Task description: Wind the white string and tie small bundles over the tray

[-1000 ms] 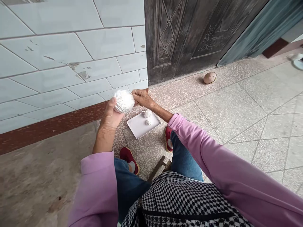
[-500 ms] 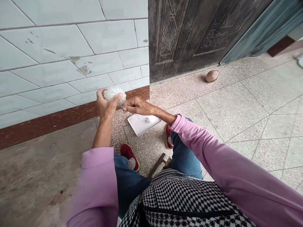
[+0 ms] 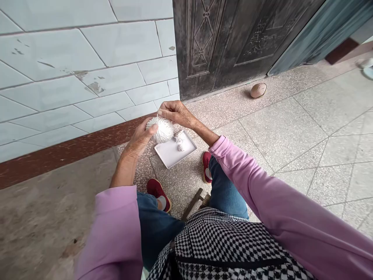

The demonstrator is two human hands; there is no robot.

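A ball of white yarn (image 3: 163,130) rests in my left hand (image 3: 140,138), whose fingers and thumb are curled round its left side. My right hand (image 3: 177,112) is just above and to the right of the ball, its thumb and forefinger pinched on a thin strand of yarn (image 3: 157,115) at the ball's top. Below the ball, a shallow white tray (image 3: 170,157) lies on the floor. Inside it is a small tangle of white yarn (image 3: 180,146), partly close behind the ball's lower right edge.
A tiled wall (image 3: 87,85) rises at the left, beside a dark carved door (image 3: 215,46). On the floor by the door lies a brownish ball (image 3: 258,90). My red shoes (image 3: 157,191) stand either side of the tray's near end, with a wooden stool part (image 3: 192,204) between my legs.
The yarn ball has moved right and down over the tray in my left hand. My right hand has risen from the ball's lower right to its top.
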